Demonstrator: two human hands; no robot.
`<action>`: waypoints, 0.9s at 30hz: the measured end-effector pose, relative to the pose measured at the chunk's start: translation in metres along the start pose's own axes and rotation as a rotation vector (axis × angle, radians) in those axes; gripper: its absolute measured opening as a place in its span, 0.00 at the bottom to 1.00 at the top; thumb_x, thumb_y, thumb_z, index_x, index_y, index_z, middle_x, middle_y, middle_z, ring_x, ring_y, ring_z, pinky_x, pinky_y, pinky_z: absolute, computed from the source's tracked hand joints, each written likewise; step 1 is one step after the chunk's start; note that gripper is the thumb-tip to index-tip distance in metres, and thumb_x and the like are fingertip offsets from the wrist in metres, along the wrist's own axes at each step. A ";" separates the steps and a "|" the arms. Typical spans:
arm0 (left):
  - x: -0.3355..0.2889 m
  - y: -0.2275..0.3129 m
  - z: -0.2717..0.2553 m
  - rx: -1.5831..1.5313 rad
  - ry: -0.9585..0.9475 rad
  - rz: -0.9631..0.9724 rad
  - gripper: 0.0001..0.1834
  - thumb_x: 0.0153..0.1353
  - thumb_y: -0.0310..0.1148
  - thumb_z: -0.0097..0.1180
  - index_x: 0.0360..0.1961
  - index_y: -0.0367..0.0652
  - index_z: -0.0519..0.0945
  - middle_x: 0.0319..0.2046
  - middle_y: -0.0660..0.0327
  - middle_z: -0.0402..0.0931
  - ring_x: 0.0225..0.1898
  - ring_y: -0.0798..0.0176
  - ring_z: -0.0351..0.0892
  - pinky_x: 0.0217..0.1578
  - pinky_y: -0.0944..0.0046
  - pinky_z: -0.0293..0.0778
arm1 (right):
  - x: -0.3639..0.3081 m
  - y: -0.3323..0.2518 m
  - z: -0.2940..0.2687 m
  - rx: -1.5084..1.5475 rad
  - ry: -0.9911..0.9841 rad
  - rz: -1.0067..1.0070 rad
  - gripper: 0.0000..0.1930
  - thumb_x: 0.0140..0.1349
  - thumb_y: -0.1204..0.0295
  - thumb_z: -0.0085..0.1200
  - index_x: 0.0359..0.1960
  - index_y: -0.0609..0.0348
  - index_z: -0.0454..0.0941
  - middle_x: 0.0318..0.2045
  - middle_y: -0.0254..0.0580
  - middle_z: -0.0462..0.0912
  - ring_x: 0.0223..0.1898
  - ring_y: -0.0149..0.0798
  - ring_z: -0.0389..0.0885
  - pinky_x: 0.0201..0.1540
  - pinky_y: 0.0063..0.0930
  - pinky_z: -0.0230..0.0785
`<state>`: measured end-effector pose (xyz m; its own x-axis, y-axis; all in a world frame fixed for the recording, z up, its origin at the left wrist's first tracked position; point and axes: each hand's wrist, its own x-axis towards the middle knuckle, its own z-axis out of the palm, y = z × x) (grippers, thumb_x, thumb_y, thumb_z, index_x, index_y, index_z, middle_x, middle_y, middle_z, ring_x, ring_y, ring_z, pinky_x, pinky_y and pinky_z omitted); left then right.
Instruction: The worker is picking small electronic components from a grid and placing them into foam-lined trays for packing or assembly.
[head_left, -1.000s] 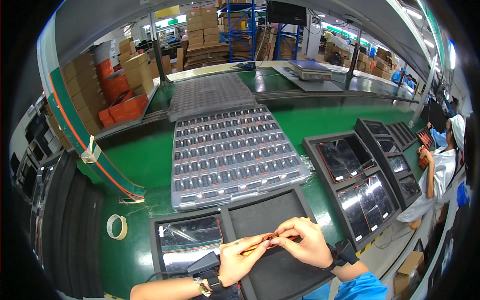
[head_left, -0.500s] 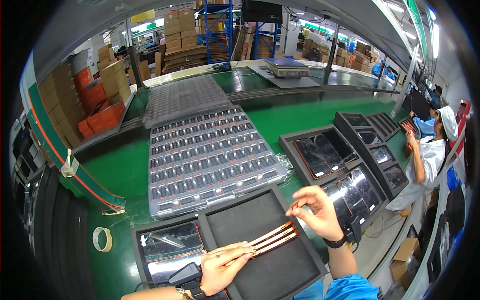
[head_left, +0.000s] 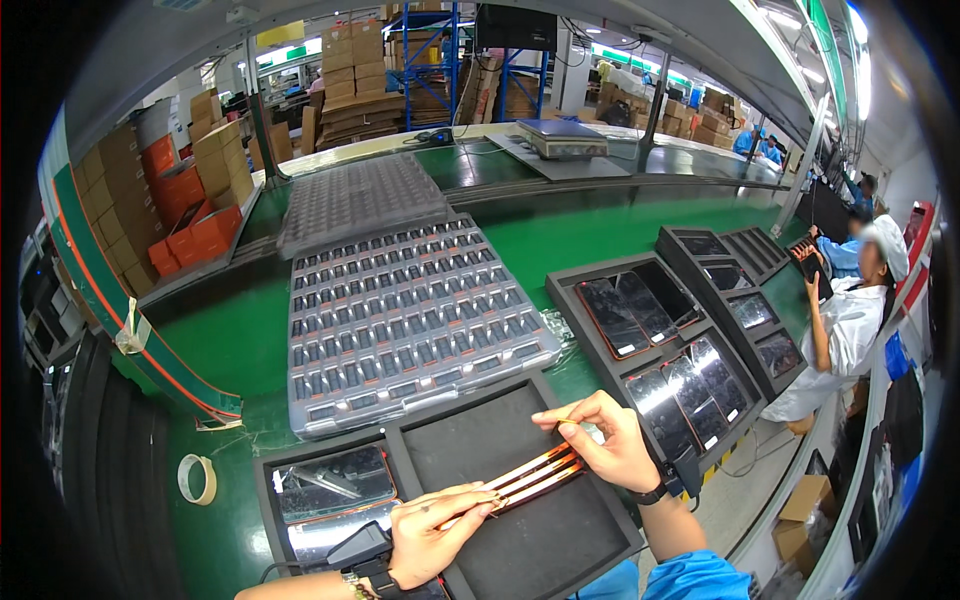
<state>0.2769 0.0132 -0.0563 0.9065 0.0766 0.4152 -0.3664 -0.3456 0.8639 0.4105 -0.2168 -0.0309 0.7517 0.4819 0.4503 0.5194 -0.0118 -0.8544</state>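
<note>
Over the right compartment of the black foam tray (head_left: 480,425) lie three slim orange-edged pieces (head_left: 535,477) side by side, seen edge-on. Their left ends are gripped in my left hand (head_left: 440,525). My right hand (head_left: 610,445) is just above their right ends, thumb and fingers pinched together. A small orange bit (head_left: 568,421) shows at these fingertips; its kind is too small to make out. In the tray's left compartment sit dark glossy panels (head_left: 335,482) with orange edges. Both wrists wear a dark band with a small black box.
Beyond the tray stands a clear plastic tray (head_left: 420,395) filled with small dark parts; another plastic tray (head_left: 360,200) is behind it. More foam trays (head_left: 570,290) with glossy panels stand right. A tape roll (head_left: 197,479) lies left. A co-worker (head_left: 850,310) holds a dark panel at the right.
My right hand has come down and slightly left, its fingertips closing nearer the strips. My left hand keeps its grip. The co-worker has raised a dark panel.
</note>
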 end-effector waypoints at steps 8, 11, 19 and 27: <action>-0.001 -0.003 0.002 -0.011 0.008 0.004 0.09 0.59 0.23 0.69 0.42 0.40 0.89 0.40 0.54 0.89 0.48 0.55 0.89 0.49 0.61 0.85 | -0.008 0.011 -0.005 0.430 -0.110 0.081 0.11 0.69 0.81 0.57 0.37 0.58 0.65 0.35 0.48 0.86 0.41 0.34 0.85 0.45 0.29 0.78; -0.002 -0.004 0.002 -0.013 0.001 0.007 0.10 0.59 0.24 0.69 0.42 0.40 0.90 0.40 0.54 0.89 0.47 0.55 0.89 0.48 0.61 0.85 | -0.010 0.008 -0.007 0.279 -0.007 0.102 0.12 0.66 0.83 0.61 0.39 0.60 0.68 0.36 0.47 0.87 0.40 0.35 0.88 0.44 0.26 0.81; -0.001 -0.007 0.002 -0.005 0.006 0.009 0.10 0.59 0.24 0.69 0.42 0.40 0.90 0.40 0.54 0.89 0.47 0.55 0.89 0.48 0.62 0.85 | -0.006 0.006 -0.008 -0.258 -0.132 -0.217 0.09 0.59 0.87 0.63 0.38 0.63 0.80 0.33 0.46 0.89 0.37 0.41 0.90 0.40 0.28 0.81; 0.000 -0.005 0.003 -0.026 0.010 -0.003 0.10 0.60 0.25 0.69 0.43 0.41 0.90 0.41 0.54 0.89 0.47 0.57 0.89 0.47 0.63 0.85 | -0.005 0.007 0.000 -0.178 -0.011 -0.333 0.08 0.56 0.85 0.66 0.35 0.63 0.83 0.33 0.42 0.90 0.36 0.39 0.88 0.40 0.28 0.80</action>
<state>0.2790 0.0126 -0.0616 0.9057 0.0867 0.4149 -0.3690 -0.3208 0.8723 0.4107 -0.2191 -0.0388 0.5258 0.4945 0.6921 0.7980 -0.0048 -0.6027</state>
